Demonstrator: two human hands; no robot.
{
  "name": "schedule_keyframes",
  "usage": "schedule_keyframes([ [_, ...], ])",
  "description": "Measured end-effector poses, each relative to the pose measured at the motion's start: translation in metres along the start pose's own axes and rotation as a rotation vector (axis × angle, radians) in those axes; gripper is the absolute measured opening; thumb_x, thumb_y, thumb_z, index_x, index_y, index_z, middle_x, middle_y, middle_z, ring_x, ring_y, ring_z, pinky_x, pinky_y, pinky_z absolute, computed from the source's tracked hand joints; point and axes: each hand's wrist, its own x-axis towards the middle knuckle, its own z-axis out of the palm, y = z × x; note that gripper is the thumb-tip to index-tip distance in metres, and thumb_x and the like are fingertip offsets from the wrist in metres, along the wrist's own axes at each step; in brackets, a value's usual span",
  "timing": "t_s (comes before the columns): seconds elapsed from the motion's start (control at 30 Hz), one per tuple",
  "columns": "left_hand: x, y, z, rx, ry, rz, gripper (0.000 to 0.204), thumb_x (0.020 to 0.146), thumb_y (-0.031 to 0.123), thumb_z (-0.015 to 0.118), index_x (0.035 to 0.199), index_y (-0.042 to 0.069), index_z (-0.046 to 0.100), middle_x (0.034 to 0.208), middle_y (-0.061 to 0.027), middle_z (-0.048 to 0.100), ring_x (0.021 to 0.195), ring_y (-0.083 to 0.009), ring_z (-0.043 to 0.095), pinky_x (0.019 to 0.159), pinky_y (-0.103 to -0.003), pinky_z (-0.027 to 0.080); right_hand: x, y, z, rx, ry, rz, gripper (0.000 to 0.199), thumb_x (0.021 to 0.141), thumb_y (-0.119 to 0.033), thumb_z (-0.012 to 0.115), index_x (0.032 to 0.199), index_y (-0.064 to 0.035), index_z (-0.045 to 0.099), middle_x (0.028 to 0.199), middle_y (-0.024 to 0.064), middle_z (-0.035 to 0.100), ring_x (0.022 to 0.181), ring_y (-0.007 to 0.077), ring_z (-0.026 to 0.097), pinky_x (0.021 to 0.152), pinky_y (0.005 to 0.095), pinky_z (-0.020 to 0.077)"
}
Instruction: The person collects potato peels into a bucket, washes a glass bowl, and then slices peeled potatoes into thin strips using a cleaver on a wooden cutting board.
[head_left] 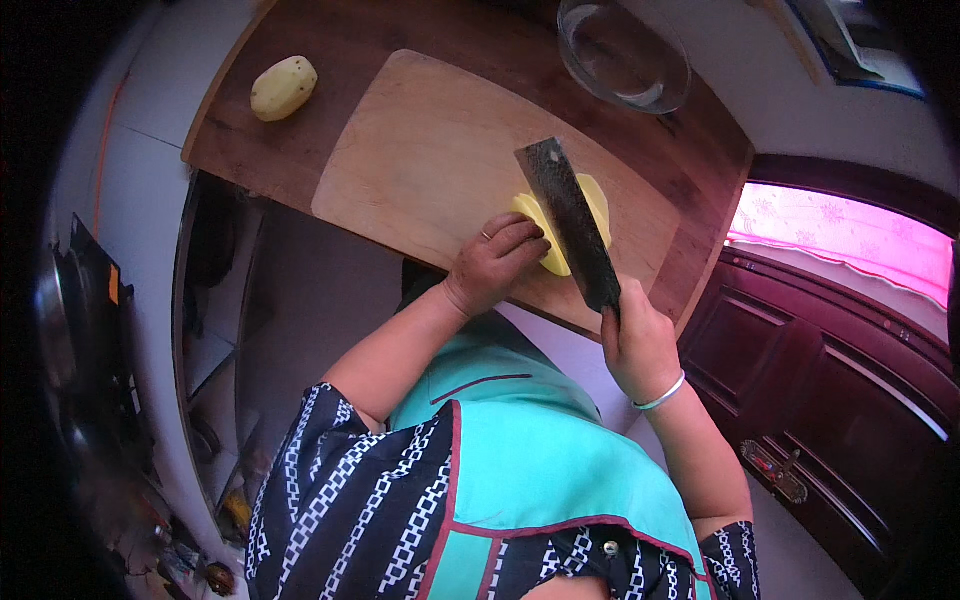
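Observation:
A cleaver (pixel 568 212) with a dark, broad blade stands edge down in a peeled yellow potato (pixel 551 258) on the wooden cutting board (pixel 420 130). My right hand (pixel 645 342) is closed round its handle. On the blade's left side, my left hand (pixel 497 262) presses the potato with bent fingers, a ring on one of them. Potato slices (pixel 597 203) show on the right side of the blade, partly hidden by it. Apart from these, a whole peeled potato (pixel 284 89) with dark spots lies on the table left of the board.
The board lies on a brown wooden table (pixel 470 30). A clear glass bowl (pixel 625 60) stands at the table's far right. To the right is a dark red door (pixel 820 390) with a metal handle. Open shelving (pixel 215 350) is below the table at left.

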Motion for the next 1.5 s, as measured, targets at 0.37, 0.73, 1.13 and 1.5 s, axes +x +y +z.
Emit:
schedule_keyframes([
  [0.37, 0.003, 0.000, -0.001, -0.007, 0.005, 0.000, 0.022, 0.067, 0.003, 0.068, 0.088, 0.006, 0.066, 0.099, -0.0086, 0.060, 0.096, -0.0262, 0.057, 0.081, -0.035, 0.050, -0.005, 0.006, -0.004, -0.009, -0.087, -0.011, 0.025, 0.079, -0.003, 0.051, 0.103, -0.0066, 0.045, 0.082, 0.0187, 0.055, 0.065, 0.0395, 0.057, 0.056, 0.0464, 0.0470],
  [0.73, -0.001, 0.002, 0.002, -0.019, -0.005, -0.031, 0.023, 0.069, 0.009, 0.061, 0.091, 0.008, 0.063, 0.104, -0.0062, 0.058, 0.099, -0.0257, 0.055, 0.079, -0.033, 0.051, 0.033, 0.020, 0.050, 0.041, -0.046, 0.074, 0.025, 0.081, -0.005, 0.052, 0.103, -0.0054, 0.042, 0.083, 0.0243, 0.057, 0.073, 0.0440, 0.056, 0.061, 0.0505, 0.0450],
  [1.13, 0.003, 0.000, 0.000, -0.016, 0.008, -0.036, 0.026, 0.065, 0.003, 0.068, 0.090, 0.008, 0.067, 0.096, -0.0080, 0.061, 0.093, -0.0272, 0.057, 0.079, -0.035, 0.051, 0.016, 0.006, 0.003, 0.016, 0.036, -0.041, 0.027, 0.079, -0.003, 0.054, 0.105, -0.0056, 0.046, 0.086, 0.0197, 0.058, 0.069, 0.0393, 0.058, 0.057, 0.0458, 0.0478],
  [1.5, 0.006, -0.003, 0.001, 0.019, 0.025, -0.028, 0.024, 0.067, 0.003, 0.068, 0.090, 0.006, 0.067, 0.096, -0.0078, 0.062, 0.093, -0.0261, 0.058, 0.079, -0.034, 0.051, -0.004, 0.011, 0.000, 0.002, -0.054, -0.009, 0.026, 0.078, -0.002, 0.053, 0.103, -0.0067, 0.045, 0.080, 0.0183, 0.056, 0.064, 0.0398, 0.057, 0.055, 0.0460, 0.0470],
])
